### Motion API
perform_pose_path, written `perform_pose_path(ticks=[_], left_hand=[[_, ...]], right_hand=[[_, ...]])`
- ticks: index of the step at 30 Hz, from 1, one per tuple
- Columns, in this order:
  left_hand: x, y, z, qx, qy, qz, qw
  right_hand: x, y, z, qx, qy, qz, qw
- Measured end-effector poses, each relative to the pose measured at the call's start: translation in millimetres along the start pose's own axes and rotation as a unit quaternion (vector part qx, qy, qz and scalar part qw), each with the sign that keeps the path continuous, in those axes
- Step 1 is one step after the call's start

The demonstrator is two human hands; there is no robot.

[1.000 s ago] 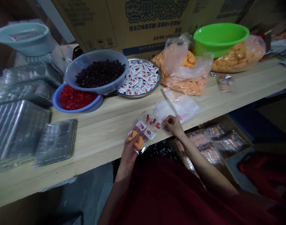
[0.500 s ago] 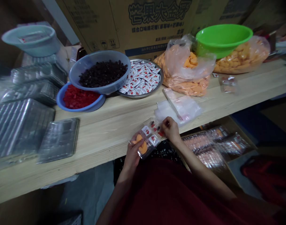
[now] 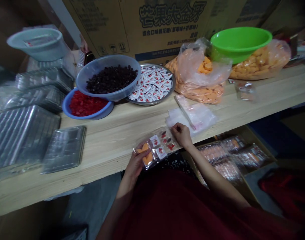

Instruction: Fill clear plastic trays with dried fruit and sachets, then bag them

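My left hand [image 3: 136,163] grips the near left end of a clear plastic tray [image 3: 156,147] at the table's front edge. Orange pieces [image 3: 147,158] lie in that end, two small white packets [image 3: 158,146] in the middle, and red and dark pieces [image 3: 168,141] towards the far right end. Closed fingers of my right hand [image 3: 181,134] are by the tray's right end; whether they pinch anything is hidden. Just behind that hand, flat clear bags [image 3: 196,116] rest on the wooden table [image 3: 104,140].
Bowls of dark pieces [image 3: 112,79] and red pieces [image 3: 86,104] stand behind, beside a metal dish of packets [image 3: 154,85]. Further right are bagged orange pieces [image 3: 205,90] and a green bowl [image 3: 240,45]. Stacked clear trays [image 3: 24,133] fill the left; a box of packs [image 3: 225,155] sits below.
The tray and my left hand have shifted slightly left. My right hand is now a little apart from the red pieces, and more of the tray's right end shows.
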State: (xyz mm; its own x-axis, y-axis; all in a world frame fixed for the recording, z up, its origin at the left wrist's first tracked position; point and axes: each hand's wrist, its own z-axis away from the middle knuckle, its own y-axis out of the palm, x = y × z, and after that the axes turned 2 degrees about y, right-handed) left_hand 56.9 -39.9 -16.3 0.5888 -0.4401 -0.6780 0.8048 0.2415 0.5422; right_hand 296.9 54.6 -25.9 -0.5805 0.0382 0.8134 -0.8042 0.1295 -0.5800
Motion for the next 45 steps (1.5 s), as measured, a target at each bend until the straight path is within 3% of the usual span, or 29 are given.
perform_pose_path(ticks=[10, 22, 27, 31, 37, 41, 45], left_hand=[[-2.7, 6.9, -13.9, 0.025, -0.042, -0.010, 0.999], [-4.4, 15.2, -19.8, -0.007, -0.029, 0.065, 0.997], [-0.9, 22.8, -24.4, -0.029, 0.008, 0.079, 0.996], [-0.9, 21.2, -22.8, -0.044, 0.051, 0.079, 0.995], [7.1, 26.1, -12.7, -0.056, 0.107, 0.055, 0.991], [20.0, 36.9, 0.6, -0.053, 0.077, 0.040, 0.995], [32.9, 40.0, 7.9, -0.045, 0.029, 0.082, 0.995]], right_hand=[[2.4, 8.6, 0.7, -0.007, -0.020, -0.072, 0.997], [-0.7, -18.8, 14.6, 0.011, -0.097, 0.042, 0.994], [-11.9, -23.2, 16.1, 0.010, -0.026, 0.001, 1.000], [-8.3, -20.7, 10.9, 0.031, 0.007, -0.075, 0.997], [1.7, -11.6, 18.7, 0.015, 0.014, -0.097, 0.995], [-0.8, -1.6, 25.9, -0.020, 0.003, -0.050, 0.999], [-3.9, 6.8, 20.8, -0.011, -0.019, 0.008, 1.000]])
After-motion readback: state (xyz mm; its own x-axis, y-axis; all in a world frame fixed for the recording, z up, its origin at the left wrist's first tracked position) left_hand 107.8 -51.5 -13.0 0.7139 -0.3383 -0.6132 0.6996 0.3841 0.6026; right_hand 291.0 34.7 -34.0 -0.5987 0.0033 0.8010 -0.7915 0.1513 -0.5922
